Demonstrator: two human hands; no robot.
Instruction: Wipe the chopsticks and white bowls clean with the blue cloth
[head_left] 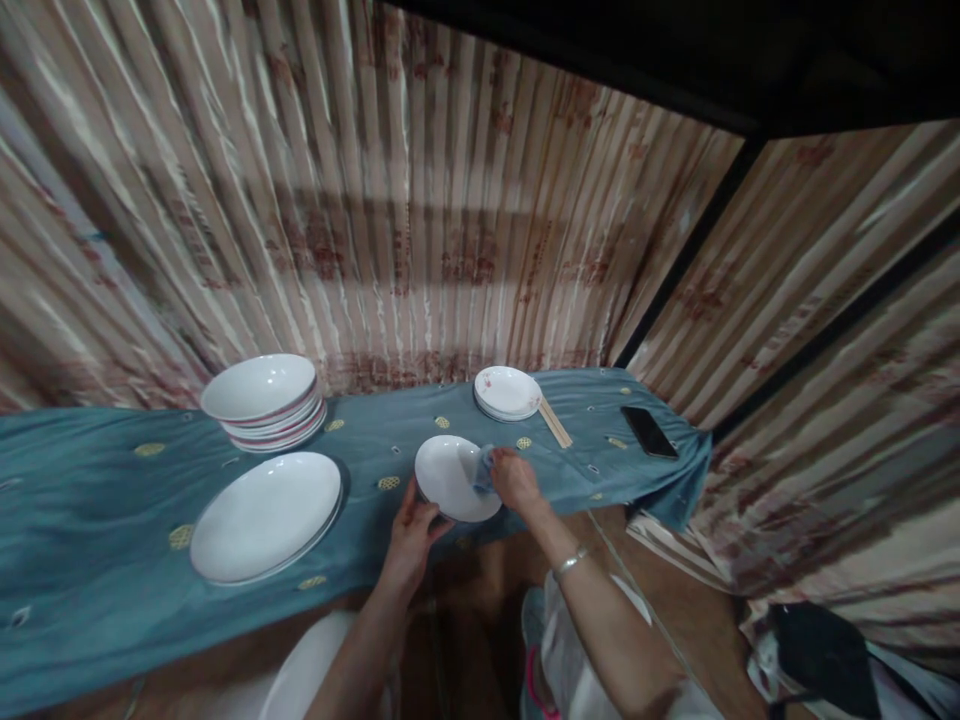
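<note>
A white plate [446,475] with raised sides is held at the front edge of the table, tilted a little. My left hand [415,527] grips its lower left rim, thumb on the upper side and fingers beneath. My right hand [514,480] is closed on a bluish cloth [484,470], which presses against the right inner side of the plate. The fingers of my right hand partly hide the cloth. A small stack of white plates with a red floral print [507,390] stands beyond my right hand, beside a few wooden chopsticks [556,424].
A stack of white bowls [259,390] stands at the back left, with large oval plates [266,515] in front. A black phone [649,431] lies at the right end of the blue-green tablecloth [390,420]. A patterned curtain [450,250] hangs behind the table.
</note>
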